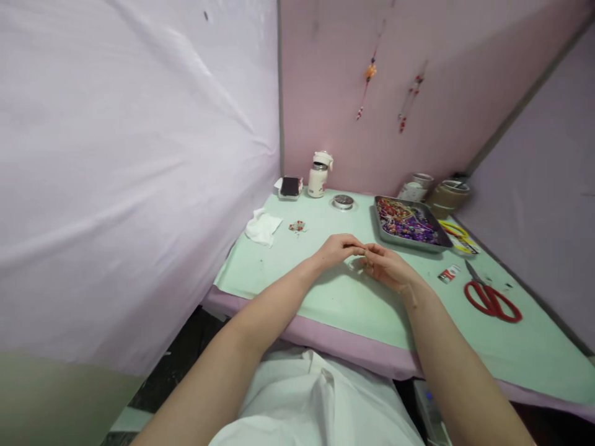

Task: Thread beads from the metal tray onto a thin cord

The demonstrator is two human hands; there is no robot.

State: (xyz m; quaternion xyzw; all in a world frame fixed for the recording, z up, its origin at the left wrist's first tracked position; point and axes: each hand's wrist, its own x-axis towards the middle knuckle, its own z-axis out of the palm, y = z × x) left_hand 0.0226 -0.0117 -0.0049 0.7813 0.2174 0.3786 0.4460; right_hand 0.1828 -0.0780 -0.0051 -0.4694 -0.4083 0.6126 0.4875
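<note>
Over the middle of the pale green table [297, 272], my two hands meet at the fingertips. My left hand [341, 249] is closed in a pinch, its fingers pointing right. Opposite it, my right hand [385, 265] is also pinched, with the fingers curled. Something small, pale and thin [356, 266] shows just below the fingertips; its kind is too small to make out. To the left beyond my hands lies a little pile of red and clear beads [297, 227]. A metal tray [409, 244] of colourful beads and strings sits beyond my right hand.
Red-handled scissors [493, 300] and a small packet [449, 274] lie at right. Yellow-handled scissors [453, 229] and jars [446, 197] stand near the tray. A wire spool [343, 202], cream bottle [318, 179], dark-topped box [290, 188] and white tissue [263, 228] line the back and left.
</note>
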